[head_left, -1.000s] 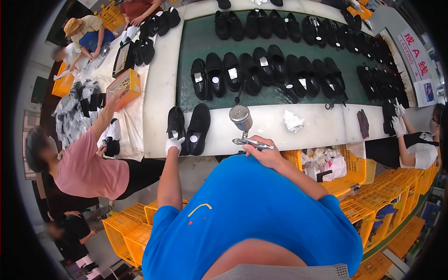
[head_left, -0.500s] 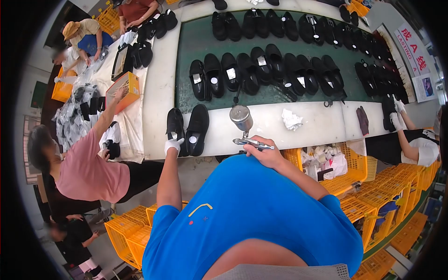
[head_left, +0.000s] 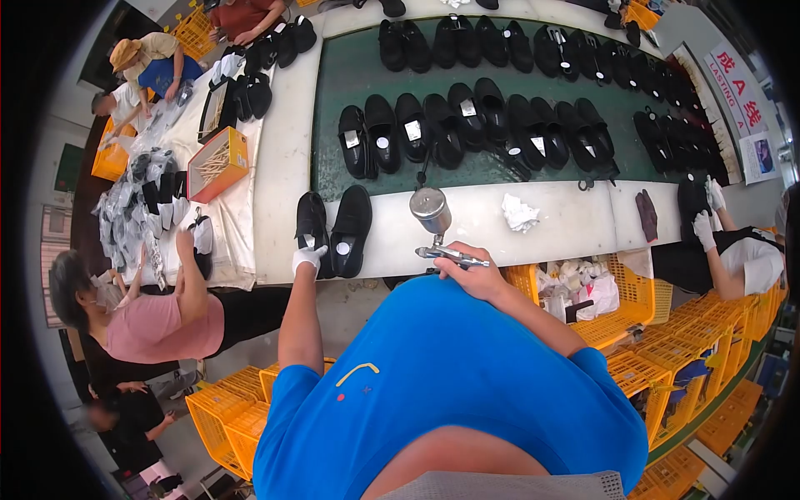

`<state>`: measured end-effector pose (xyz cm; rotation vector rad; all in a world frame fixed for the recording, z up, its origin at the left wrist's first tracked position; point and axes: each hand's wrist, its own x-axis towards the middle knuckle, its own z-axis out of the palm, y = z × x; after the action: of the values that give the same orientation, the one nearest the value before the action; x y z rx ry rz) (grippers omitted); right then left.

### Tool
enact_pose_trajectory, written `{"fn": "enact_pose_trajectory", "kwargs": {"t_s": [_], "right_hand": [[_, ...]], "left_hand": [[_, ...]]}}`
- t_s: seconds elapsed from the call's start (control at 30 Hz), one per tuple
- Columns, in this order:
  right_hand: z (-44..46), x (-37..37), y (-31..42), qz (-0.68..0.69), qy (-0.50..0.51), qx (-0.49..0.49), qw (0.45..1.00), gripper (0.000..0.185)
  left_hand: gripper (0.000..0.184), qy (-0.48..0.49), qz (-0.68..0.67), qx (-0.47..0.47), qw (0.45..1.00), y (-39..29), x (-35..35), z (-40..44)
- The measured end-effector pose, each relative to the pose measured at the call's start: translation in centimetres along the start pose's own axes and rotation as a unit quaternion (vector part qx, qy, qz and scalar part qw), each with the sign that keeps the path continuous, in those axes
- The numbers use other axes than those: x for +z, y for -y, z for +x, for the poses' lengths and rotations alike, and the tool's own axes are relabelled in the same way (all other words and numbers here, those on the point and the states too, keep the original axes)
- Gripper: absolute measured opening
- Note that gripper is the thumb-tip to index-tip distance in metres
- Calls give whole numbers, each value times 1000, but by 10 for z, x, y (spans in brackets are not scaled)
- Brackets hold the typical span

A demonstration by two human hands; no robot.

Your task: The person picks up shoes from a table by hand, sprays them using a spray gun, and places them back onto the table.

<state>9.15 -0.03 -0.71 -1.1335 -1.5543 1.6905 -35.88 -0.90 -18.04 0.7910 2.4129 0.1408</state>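
Note:
My left hand (head_left: 308, 258), in a white glove, is closed on the near end of a black shoe (head_left: 312, 220) at the front edge of the white table border. A second black shoe (head_left: 351, 223), with a round white sticker inside, stands just right of it. My bare right hand (head_left: 472, 272) is wrapped round a metal spray gun (head_left: 450, 257). The gun's silver cup (head_left: 430, 208) sits over the table border, and its nozzle end points left toward the shoes. A crumpled white tissue (head_left: 520, 213) lies right of the cup.
Rows of black shoes stand on the green belt (head_left: 329, 79) ahead. At left, a co-worker in pink (head_left: 167, 327) sits by an orange box of sticks (head_left: 218, 165). Another co-worker's gloved hands (head_left: 708, 212) hold a shoe at right. Yellow crates (head_left: 650, 312) flank me.
The co-worker in pink has drawn an arm back from the box of sticks toward a shoe nearby. The co-worker's gloved hands at right have shifted slightly. My hands stay almost still.

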Motion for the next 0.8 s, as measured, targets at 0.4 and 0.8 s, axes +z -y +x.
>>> {"fn": "enact_pose_trajectory", "kwargs": {"t_s": [0.4,0.8], "right_hand": [[-1,1,2,0,3,2,1000,15],[0,2,-2,15,3,13,1000,13]], "left_hand": [[70,9,11,8,1000,1,-1,2],[70,7,5,12,1000,0,-3,0]]}}
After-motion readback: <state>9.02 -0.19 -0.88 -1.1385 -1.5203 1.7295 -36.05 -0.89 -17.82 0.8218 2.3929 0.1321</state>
